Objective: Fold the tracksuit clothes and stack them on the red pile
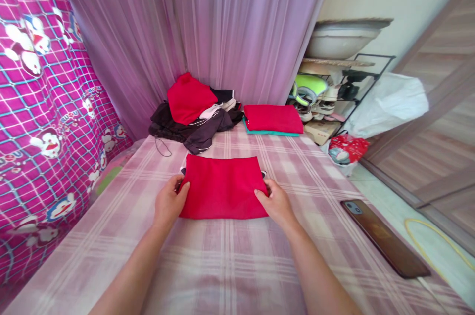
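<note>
While a purple curtain (237, 23) hangs behind, the plaid sheet (222, 265) fills the front, and a jumbled heap of clothes (206, 129) crowds the space beyond the folded red cloth (224, 189) at mid-sheet! Beside the heap, a red-and-teal folded stack (273, 119); right, a phone (384, 238). Left hand (170, 201), right hand (276, 201): fingers pinching the cloth's opposite sides, thumbs on top!

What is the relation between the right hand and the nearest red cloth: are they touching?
Touching. The head view shows the right hand at the right edge of the nearest red cloth, its thumb lying on top.
</note>
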`<action>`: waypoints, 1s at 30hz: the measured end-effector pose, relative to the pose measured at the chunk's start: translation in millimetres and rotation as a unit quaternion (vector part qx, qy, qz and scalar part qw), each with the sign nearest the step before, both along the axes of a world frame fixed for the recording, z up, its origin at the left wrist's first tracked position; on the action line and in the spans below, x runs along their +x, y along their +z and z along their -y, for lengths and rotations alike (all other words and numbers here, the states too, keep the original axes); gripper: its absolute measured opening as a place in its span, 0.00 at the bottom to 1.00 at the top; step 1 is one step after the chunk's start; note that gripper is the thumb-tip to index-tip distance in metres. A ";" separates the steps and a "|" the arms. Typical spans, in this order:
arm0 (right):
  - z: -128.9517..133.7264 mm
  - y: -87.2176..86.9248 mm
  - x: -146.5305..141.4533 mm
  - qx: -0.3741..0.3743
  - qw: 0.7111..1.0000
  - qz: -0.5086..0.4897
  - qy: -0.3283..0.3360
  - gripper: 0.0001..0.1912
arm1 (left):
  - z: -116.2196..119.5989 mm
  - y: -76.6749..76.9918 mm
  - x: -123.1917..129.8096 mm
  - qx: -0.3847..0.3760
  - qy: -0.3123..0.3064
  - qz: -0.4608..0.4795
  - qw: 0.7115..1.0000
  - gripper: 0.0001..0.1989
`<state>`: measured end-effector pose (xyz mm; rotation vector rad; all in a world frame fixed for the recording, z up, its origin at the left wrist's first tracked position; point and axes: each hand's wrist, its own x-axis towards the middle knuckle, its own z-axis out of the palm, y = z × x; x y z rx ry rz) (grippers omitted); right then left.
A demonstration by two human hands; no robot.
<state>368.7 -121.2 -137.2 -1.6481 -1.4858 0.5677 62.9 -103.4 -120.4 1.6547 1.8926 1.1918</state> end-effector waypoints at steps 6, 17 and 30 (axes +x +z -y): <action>-33.2 37.4 8.6 0.050 0.996 0.072 -0.002 0.12 | -41.3 33.7 26.0 0.051 -0.066 -0.016 0.996 0.12; -185.8 139.8 91.4 0.193 0.933 0.272 -0.138 0.17 | -232.9 105.1 145.3 0.231 -0.112 0.085 0.963 0.07; -278.1 72.9 166.5 -0.036 0.928 0.350 -0.125 0.27 | -323.7 19.3 201.8 -0.032 -0.151 0.113 0.982 0.30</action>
